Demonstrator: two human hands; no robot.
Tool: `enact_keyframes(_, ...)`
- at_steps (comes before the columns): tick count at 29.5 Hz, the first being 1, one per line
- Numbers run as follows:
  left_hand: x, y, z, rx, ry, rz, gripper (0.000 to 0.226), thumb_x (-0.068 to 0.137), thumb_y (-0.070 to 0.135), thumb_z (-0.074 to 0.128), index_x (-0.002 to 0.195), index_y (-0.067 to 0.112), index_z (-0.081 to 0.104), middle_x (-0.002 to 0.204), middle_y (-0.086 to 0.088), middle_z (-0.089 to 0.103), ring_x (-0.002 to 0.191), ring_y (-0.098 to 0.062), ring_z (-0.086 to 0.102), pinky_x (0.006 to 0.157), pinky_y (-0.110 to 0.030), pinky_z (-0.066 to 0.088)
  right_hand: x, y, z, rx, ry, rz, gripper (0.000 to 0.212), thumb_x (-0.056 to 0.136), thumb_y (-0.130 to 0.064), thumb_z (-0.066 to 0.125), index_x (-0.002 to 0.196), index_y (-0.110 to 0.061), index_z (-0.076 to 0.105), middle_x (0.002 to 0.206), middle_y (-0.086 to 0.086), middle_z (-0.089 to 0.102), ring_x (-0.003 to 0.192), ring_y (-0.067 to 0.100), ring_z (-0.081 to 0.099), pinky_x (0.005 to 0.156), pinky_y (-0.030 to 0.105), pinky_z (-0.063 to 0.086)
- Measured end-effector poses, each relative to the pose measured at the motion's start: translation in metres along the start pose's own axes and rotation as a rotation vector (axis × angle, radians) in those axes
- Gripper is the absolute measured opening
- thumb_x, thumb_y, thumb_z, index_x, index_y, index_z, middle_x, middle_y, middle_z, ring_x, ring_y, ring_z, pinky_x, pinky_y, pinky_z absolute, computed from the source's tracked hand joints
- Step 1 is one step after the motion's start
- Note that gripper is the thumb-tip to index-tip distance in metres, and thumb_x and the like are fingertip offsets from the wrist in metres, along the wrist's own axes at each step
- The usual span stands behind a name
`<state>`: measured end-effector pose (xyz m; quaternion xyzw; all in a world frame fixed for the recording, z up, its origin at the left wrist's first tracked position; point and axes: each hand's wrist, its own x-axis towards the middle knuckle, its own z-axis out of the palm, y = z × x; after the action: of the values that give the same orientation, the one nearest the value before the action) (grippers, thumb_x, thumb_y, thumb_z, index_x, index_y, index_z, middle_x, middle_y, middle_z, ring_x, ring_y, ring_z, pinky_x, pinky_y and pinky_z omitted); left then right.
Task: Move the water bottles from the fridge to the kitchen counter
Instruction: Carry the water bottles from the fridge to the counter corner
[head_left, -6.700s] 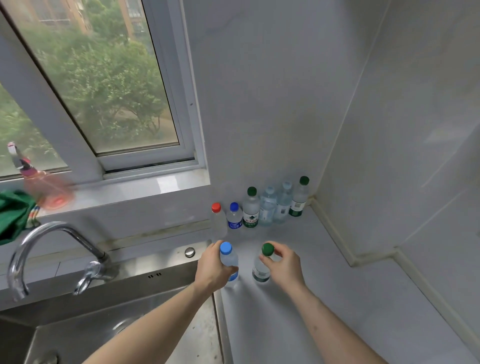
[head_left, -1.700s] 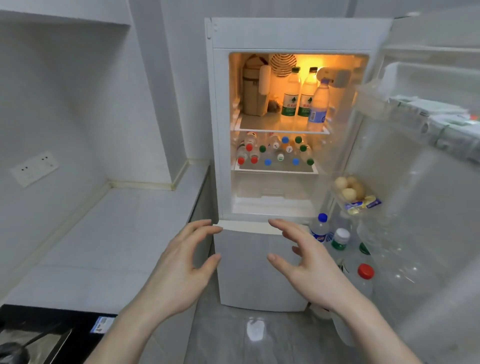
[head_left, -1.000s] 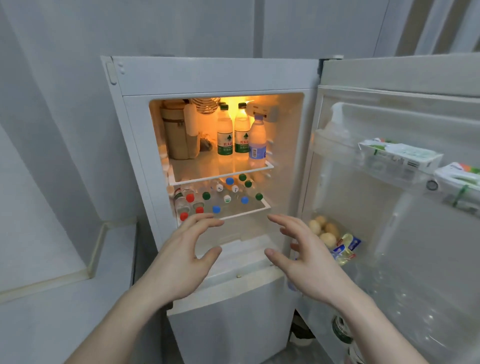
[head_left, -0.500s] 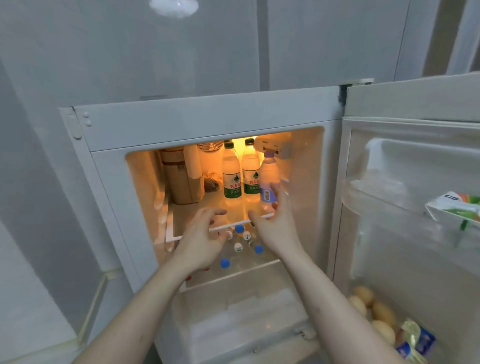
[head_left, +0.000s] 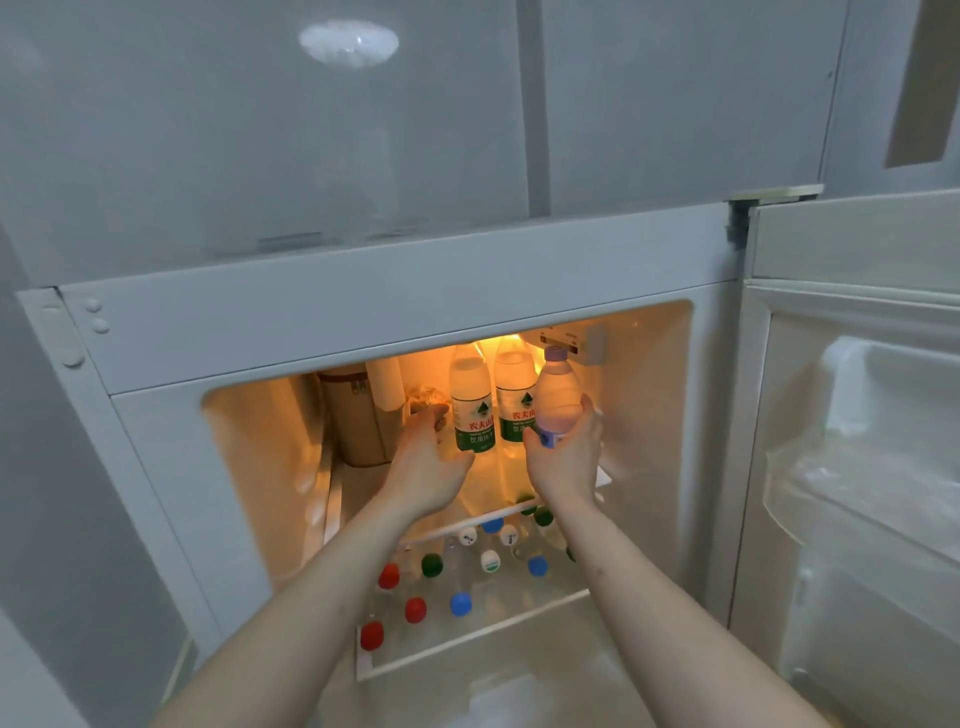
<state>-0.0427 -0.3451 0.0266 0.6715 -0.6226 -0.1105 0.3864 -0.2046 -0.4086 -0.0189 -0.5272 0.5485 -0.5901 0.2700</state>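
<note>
**Upper fridge shelf: both hands at the standing bottles**

Inside the lit fridge (head_left: 363, 322), on the upper shelf (head_left: 600, 475), three water bottles stand upright near the right wall. Right hand (head_left: 563, 462): its grip is wrapped round the lower body of the purple-capped bottle (head_left: 557, 400), thumb on the left side and fingers on the right, covering most of a blue label whose writing cannot be read. Left hand (head_left: 428, 467): fingers reach behind the left green-label bottle (head_left: 471, 400) and the thumb lies at its near base; the grip is partly curled round the bottle, and whether it has fully tightened cannot be told. Between the two held bottles, slightly farther back, stands the second green-label bottle (head_left: 514, 400). Both green labels carry a white mountain emblem above red Chinese characters reading 农夫山, the rest hidden; smaller white print below is too fine to read. Far left on the same shelf stands a brown container (head_left: 353, 421). On the lower shelf (head_left: 467, 636), small bottles (head_left: 460, 605) show red, green, blue and white caps. At right, the fridge door (head_left: 852, 467) stands open.
</note>
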Motion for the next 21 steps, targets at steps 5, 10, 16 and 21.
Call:
enact_keyframes(5, 0.044, -0.003, 0.005, -0.089, 0.055, -0.066, 0.084, 0.087, 0.032, 0.079, 0.155, 0.016, 0.032, 0.153, -0.007, 0.043, 0.134, -0.027, 0.052, 0.103, -0.037, 0.048, 0.018, 0.012, 0.012, -0.074, 0.013, -0.002, 0.087, 0.09, -0.024, 0.08, 0.16, -0.017, 0.027, 0.154, 0.011, 0.038, 0.142, 0.033, 0.04, 0.113, 0.048, 0.041)
enact_keyframes(10, 0.082, 0.005, 0.016, -0.085, 0.111, -0.094, 0.089, 0.09, 0.034, 0.078, 0.158, 0.021, 0.023, 0.164, -0.004, 0.031, 0.147, -0.03, 0.038, 0.114, -0.044, 0.043, 0.03, 0.025, 0.017, -0.134, 0.012, -0.009, 0.074, 0.089, -0.03, 0.08, 0.15, -0.02, 0.04, 0.144, 0.009, 0.039, 0.137, 0.031, 0.041, 0.114, 0.044, 0.041)
enact_keyframes(16, 0.11, 0.013, 0.03, -0.143, 0.12, -0.11, 0.096, 0.09, 0.04, 0.077, 0.161, 0.02, 0.015, 0.165, -0.006, 0.032, 0.149, -0.032, 0.036, 0.116, -0.047, 0.039, 0.035, 0.031, 0.016, -0.125, -0.036, -0.035, 0.067, 0.092, -0.022, 0.078, 0.148, -0.019, 0.041, 0.145, 0.007, 0.039, 0.137, 0.03, 0.045, 0.111, 0.042, 0.043)
enact_keyframes(21, 0.115, 0.012, 0.043, -0.055, 0.173, -0.089, 0.083, 0.094, 0.039, 0.073, 0.158, 0.018, 0.024, 0.16, -0.007, 0.039, 0.146, -0.032, 0.04, 0.115, -0.047, 0.039, 0.036, 0.035, 0.018, -0.133, -0.034, -0.043, 0.068, 0.093, -0.021, 0.076, 0.15, -0.022, 0.038, 0.149, 0.004, 0.04, 0.141, 0.029, 0.042, 0.111, 0.046, 0.043)
